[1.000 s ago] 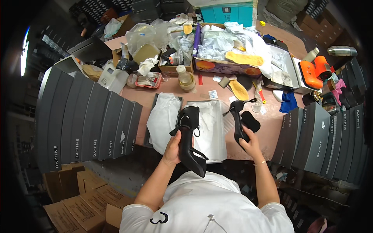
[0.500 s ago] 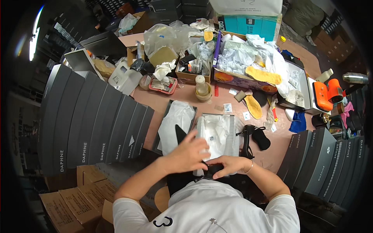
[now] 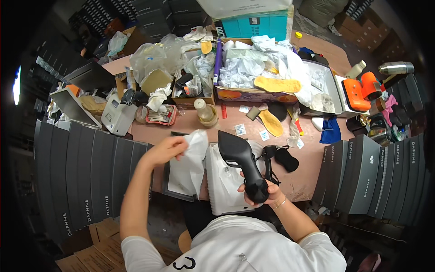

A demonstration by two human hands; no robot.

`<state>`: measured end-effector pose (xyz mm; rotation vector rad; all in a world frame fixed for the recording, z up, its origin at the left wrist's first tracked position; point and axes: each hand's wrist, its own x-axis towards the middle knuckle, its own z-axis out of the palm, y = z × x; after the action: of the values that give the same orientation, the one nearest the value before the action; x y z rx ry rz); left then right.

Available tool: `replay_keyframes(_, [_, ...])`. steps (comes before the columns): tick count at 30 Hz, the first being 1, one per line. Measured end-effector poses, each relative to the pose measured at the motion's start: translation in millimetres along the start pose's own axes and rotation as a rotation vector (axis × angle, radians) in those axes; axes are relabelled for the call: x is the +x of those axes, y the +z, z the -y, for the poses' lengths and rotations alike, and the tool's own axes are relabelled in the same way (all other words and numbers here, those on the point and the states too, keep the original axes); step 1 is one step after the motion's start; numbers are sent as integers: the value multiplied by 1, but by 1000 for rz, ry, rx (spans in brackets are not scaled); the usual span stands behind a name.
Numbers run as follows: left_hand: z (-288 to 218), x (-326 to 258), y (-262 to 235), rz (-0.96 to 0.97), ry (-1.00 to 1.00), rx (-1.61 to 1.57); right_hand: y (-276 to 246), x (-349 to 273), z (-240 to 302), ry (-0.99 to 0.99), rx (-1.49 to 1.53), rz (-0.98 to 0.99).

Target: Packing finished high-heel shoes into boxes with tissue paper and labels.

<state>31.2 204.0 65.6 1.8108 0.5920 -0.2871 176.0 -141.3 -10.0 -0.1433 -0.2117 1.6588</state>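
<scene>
My right hand (image 3: 272,194) grips a black heeled sandal (image 3: 239,153) around its heel end. The sole faces up and the pointed toe aims away to the far left. Below it lies a box lined with white paper (image 3: 219,192). My left hand (image 3: 168,148) hovers over the left edge of white tissue paper (image 3: 190,161), which spreads over a dark grey box lid or tray (image 3: 166,181). Its fingers are curled together; whether they pinch anything is hidden. Right of the lined box lie another black strappy shoe (image 3: 270,167) and a black pouch-like item (image 3: 286,159).
Tall rows of dark grey shoeboxes (image 3: 90,181) (image 3: 358,177) flank me on both sides. Across the table stand a carton heaped with white paper (image 3: 253,65), a glass bottle (image 3: 205,112) and a red-rimmed tray (image 3: 162,119). Yellow insoles (image 3: 271,122) and small white packets (image 3: 240,129) lie nearer.
The sandal has risen from near my body to above the lined box, sole up, in my right hand. My left hand has moved left, away from it, to the tissue paper. The view has shifted.
</scene>
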Motion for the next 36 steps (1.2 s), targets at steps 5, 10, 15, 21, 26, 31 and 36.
replay_keyframes(5, [-58,-88,7,-458,46,692,7,-10,-1,-11,-163,-5])
replay_keyframes(10, [-15,-90,81,-661,117,400,71,-12,4,-10,-1785,-215])
replay_keyframes(15, [24,-66,152,-978,246,-500,75,-29,-25,-53,-2140,-363])
replay_keyframes(21, [16,-95,107,-1374,338,-26,63,-38,-36,-110,-2373,-384])
replay_keyframes(26, [-31,-128,116,-1046,363,192,63,-35,-39,-93,-2383,-389])
replay_keyframes(31, [-6,-93,180,-759,322,-4,66,-28,-46,-25,-2371,-351])
replay_keyframes(36, [18,-70,174,-963,356,115,61,-33,-55,-1,-2384,-302])
